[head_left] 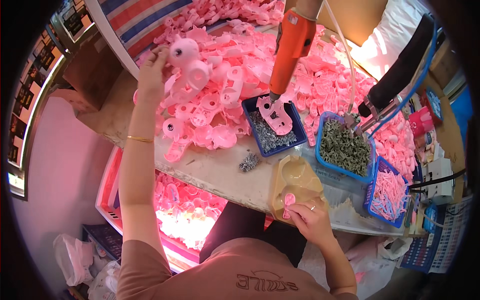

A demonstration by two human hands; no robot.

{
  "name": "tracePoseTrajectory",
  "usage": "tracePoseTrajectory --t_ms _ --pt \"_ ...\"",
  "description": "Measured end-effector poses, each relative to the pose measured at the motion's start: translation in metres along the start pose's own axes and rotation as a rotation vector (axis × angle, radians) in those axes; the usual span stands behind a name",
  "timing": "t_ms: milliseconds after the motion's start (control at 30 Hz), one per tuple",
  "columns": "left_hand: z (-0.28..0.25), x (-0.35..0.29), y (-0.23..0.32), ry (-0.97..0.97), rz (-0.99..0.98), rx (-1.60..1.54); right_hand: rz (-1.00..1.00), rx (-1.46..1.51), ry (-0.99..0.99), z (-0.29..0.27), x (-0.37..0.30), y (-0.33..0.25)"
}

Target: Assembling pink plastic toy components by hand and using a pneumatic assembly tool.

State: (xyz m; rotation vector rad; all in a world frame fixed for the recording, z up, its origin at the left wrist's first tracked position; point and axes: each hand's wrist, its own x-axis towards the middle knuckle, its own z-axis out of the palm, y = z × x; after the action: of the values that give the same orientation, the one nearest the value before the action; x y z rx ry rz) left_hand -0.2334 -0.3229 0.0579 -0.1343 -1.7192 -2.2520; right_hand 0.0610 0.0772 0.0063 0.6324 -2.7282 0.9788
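Observation:
Up at the left, my left hand (156, 62) grips the edge of a pink plastic toy animal body (190, 65) with a dark round eye. The toy is above a large heap of pink plastic toy shells (227, 75). My right hand (312, 220) pinches a small pink plastic part (288, 201) over the lower hollow of a tan moulded holder (280, 182). That holder lies at the bench's front edge, right in front of my body. Part of the toy's far side is hidden by the heap.
An orange electric screwdriver (291, 50) hangs over a dark blue tray (278, 149) of screws, where a pink shell (275, 117) lies. To its right stand a blue-rimmed tub (320, 155) of grey-green pieces and a blue basket (371, 200) of thin pink strips. Loose screws (248, 162) lie on the bench.

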Motion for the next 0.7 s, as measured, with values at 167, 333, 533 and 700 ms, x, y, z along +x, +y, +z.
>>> tracePoseTrajectory --t_ms 167,333,533,700 --pt "0.017 -0.051 0.025 -0.05 0.035 -0.283 0.141 0.15 -0.016 0.004 0.011 -0.006" --pt "0.087 -0.18 -0.015 -0.233 -0.233 -0.53 0.105 0.503 0.199 0.027 0.056 -0.041" --pt "0.118 -0.232 -0.048 -0.332 -0.273 -0.377 -0.06 0.109 0.384 0.002 0.036 -0.033" --pt "0.114 -0.237 -0.045 -0.392 -0.269 -0.009 0.037 -0.143 0.228 -0.04 0.007 -0.013"
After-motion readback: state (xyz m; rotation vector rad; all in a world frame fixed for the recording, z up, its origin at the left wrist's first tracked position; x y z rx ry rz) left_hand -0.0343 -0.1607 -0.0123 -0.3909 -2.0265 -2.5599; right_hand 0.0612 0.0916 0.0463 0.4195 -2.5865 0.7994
